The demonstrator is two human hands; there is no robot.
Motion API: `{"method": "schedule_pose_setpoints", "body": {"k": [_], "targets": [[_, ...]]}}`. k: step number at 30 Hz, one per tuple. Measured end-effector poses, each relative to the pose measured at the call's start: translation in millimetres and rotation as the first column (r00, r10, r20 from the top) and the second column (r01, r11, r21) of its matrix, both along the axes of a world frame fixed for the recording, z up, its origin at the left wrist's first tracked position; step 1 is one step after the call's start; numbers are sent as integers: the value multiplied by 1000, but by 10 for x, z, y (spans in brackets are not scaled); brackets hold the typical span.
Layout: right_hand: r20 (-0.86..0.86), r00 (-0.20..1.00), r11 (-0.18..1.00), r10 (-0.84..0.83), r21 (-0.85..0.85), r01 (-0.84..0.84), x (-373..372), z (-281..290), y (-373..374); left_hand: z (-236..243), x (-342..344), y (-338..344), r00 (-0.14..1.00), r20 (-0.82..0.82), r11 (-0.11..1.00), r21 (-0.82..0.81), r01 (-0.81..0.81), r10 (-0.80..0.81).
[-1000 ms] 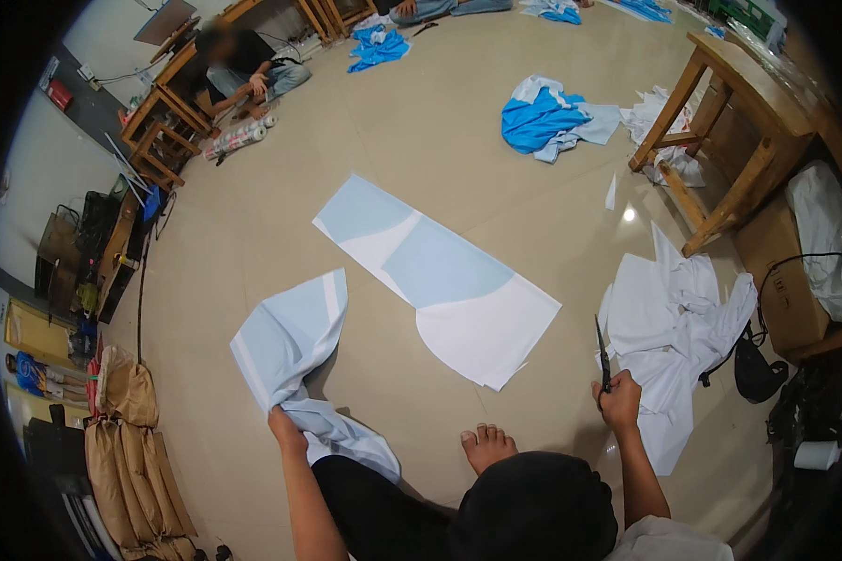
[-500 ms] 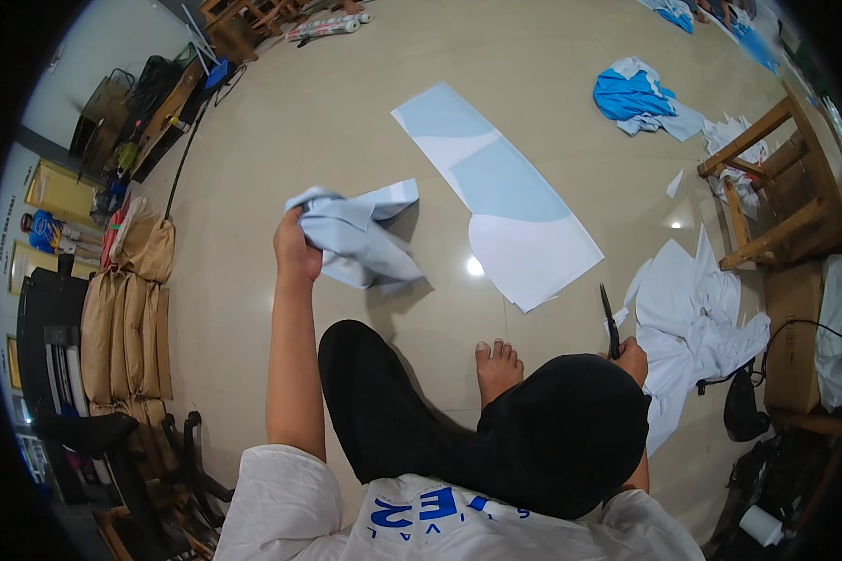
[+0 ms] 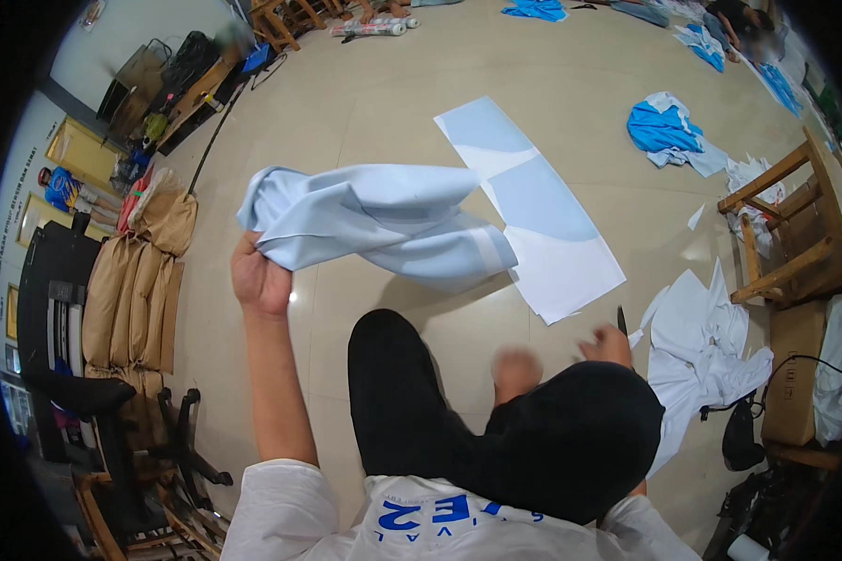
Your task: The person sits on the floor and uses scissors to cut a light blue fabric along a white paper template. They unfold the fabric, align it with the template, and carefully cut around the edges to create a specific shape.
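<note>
My left hand (image 3: 264, 280) is closed round one end of a light blue fabric piece (image 3: 374, 210), which stretches out to the right above the floor, folded over itself. Behind its free end, a long light blue and white fabric panel (image 3: 543, 192) lies flat on the floor. By my raised knee, my right hand (image 3: 610, 347) is blurred, with its fingers apart and nothing visible in them. Just beyond it a dark scissor blade (image 3: 621, 321) points away from me; the hand and knee hide the handles.
White fabric scraps (image 3: 692, 346) lie at the right, near a wooden stool (image 3: 786, 234) and a cardboard box (image 3: 793, 374). A blue and white cloth heap (image 3: 664, 131) is farther back. Brown wrapped bundles (image 3: 126, 309) and an office chair (image 3: 173, 439) stand left. Other people sit at the far right.
My left hand has swung the fabric piece up and spread it out to the right. My right hand has come off the scissors and moved left. The view has shifted slightly.
</note>
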State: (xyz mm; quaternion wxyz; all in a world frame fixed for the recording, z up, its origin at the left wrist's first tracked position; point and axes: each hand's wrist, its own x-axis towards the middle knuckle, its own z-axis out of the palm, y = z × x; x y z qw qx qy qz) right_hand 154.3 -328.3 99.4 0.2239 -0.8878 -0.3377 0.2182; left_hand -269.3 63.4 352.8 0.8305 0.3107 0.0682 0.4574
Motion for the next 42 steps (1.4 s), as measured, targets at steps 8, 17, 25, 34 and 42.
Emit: {"method": "schedule_pose_setpoints", "body": {"k": [8,17,25,34,42], "targets": [[-202,478,427,855,797,-427,-1004,1915,2647,278,952,-595,980,-51,982,-7,-190,190],[-147,359,300,922,857,-420,-1014,2989,2788,504,262,-523,472,-208,511,227,-829,857],[-76,557,410,827,760,-505,-927,3089,3758,368,-133,97,201,-324,350,513,-784,925],[-7,568,233,823,916,-326,-1197,3010,3786,456,-438,-46,74,-156,149,545,-825,985],[-14,566,275,824,884,-379,-1227,1556,3312,-672,-509,-408,112,-550,407,450,-795,828]]}}
